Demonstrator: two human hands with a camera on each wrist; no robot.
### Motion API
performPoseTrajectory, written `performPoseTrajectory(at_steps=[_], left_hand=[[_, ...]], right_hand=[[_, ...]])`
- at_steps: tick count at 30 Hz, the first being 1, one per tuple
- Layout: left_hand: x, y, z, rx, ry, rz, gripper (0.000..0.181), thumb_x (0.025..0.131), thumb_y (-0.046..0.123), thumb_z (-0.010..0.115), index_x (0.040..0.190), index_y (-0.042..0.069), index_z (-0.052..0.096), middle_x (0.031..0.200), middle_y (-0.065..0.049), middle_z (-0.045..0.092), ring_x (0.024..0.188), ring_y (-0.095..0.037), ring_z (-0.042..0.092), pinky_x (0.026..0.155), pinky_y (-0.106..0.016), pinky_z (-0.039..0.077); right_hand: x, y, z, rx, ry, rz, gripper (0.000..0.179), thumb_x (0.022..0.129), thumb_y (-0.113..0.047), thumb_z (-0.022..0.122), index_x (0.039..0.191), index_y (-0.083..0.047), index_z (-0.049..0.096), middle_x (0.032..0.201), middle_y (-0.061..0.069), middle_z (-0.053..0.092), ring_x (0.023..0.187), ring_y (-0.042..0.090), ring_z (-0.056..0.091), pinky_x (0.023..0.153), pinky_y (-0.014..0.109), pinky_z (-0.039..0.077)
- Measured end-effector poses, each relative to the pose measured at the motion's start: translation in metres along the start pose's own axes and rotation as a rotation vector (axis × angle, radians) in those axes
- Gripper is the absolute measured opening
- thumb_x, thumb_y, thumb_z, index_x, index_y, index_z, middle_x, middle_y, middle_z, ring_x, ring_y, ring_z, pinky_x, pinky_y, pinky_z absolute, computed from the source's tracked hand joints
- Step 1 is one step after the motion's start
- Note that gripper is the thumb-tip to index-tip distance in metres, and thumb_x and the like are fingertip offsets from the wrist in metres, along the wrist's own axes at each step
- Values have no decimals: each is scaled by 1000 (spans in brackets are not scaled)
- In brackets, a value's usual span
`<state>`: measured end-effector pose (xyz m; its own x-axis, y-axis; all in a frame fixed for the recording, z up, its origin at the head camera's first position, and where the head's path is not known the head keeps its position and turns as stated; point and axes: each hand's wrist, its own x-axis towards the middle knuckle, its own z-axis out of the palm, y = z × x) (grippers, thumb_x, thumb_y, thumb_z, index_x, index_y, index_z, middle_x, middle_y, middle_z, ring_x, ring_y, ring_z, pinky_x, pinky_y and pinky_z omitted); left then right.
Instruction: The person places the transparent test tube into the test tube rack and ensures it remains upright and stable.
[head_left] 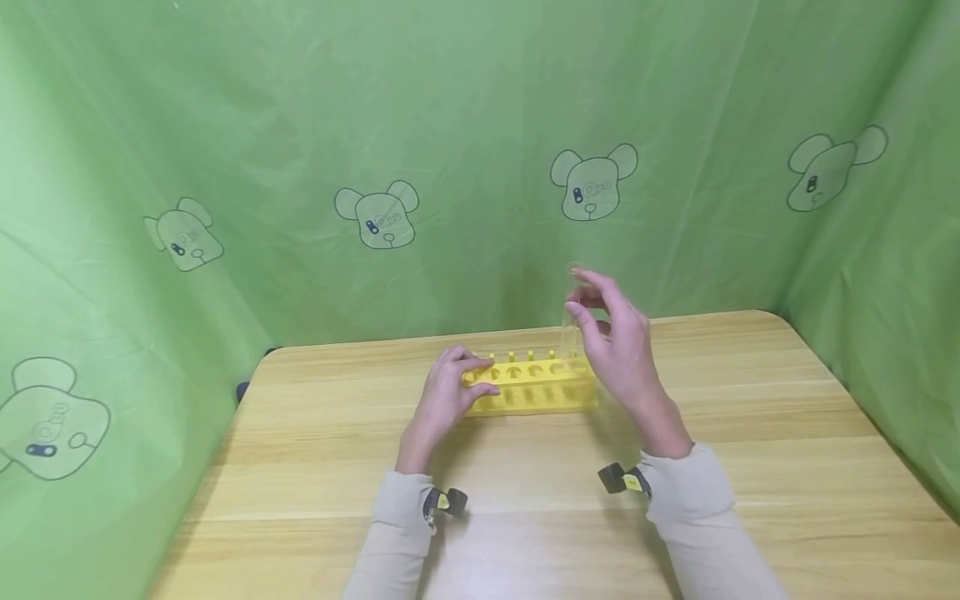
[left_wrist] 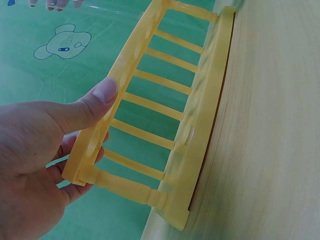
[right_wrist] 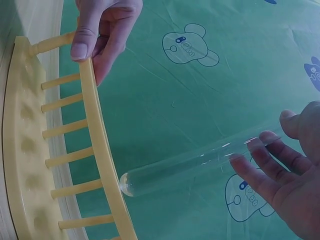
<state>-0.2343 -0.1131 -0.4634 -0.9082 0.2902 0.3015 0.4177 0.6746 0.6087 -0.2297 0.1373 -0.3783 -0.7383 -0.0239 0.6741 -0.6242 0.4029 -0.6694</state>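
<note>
A yellow test tube rack [head_left: 531, 398] stands upright on the wooden table, with a row of round holes along its top and a row of pegs. My left hand [head_left: 447, 390] grips the rack's left end, thumb on the near side of the top bar and fingers behind it, as the left wrist view shows too. In my right hand [head_left: 621, 342] a clear test tube [right_wrist: 185, 162] is pinched near its upper end. The tube's rounded bottom is at the rack's top bar [right_wrist: 102, 145], toward the right end; whether it has entered a hole I cannot tell.
The wooden table [head_left: 525, 500] extends toward me and to both sides of the rack. Green curtains [head_left: 480, 125] printed with bear heads hang behind the table and at its sides. Each sleeve has a small dark camera [head_left: 611, 478] strapped at the wrist.
</note>
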Motion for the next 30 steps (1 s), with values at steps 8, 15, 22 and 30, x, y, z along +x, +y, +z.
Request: performPoseTrajectory(at_steps=[8, 15, 22, 30], left_hand=[[0, 0, 0, 2, 3, 5, 47, 78, 25, 88, 119, 8, 75, 107, -9, 67, 102, -21, 58, 94, -36, 51], [0, 0, -1, -8, -2, -2, 47, 78, 24, 88, 120, 7, 75, 107, -9, 67, 103, -21, 58, 94, -37, 51], [0, 1, -1, -11, -4, 4, 46, 78, 24, 88, 120, 8, 75, 108, -9, 67, 102, -21, 58, 94, -37, 51], [0, 1, -1, -3, 4, 12, 47, 78, 24, 88, 119, 7, 75, 108, -8, 67, 102, -21, 58, 94, -37, 51]], right_hand=[[-1, 0, 4, 15, -10, 0, 45, 99, 1, 65, 142, -7, 56, 108, 13, 68, 102, 25, 67, 79, 22, 59], [-1, -1, 8, 20, -21, 5, 45, 99, 0, 65, 142, -7, 56, 107, 13, 68, 101, 25, 67, 79, 21, 58], [-2, -1, 10, 17, -31, 15, 45, 100, -2, 65, 143, -9, 56, 108, 12, 68, 102, 24, 67, 79, 23, 59], [-2, 0, 12, 19, -33, 23, 45, 100, -3, 65, 143, -9, 56, 109, 12, 68, 102, 24, 67, 80, 26, 60]])
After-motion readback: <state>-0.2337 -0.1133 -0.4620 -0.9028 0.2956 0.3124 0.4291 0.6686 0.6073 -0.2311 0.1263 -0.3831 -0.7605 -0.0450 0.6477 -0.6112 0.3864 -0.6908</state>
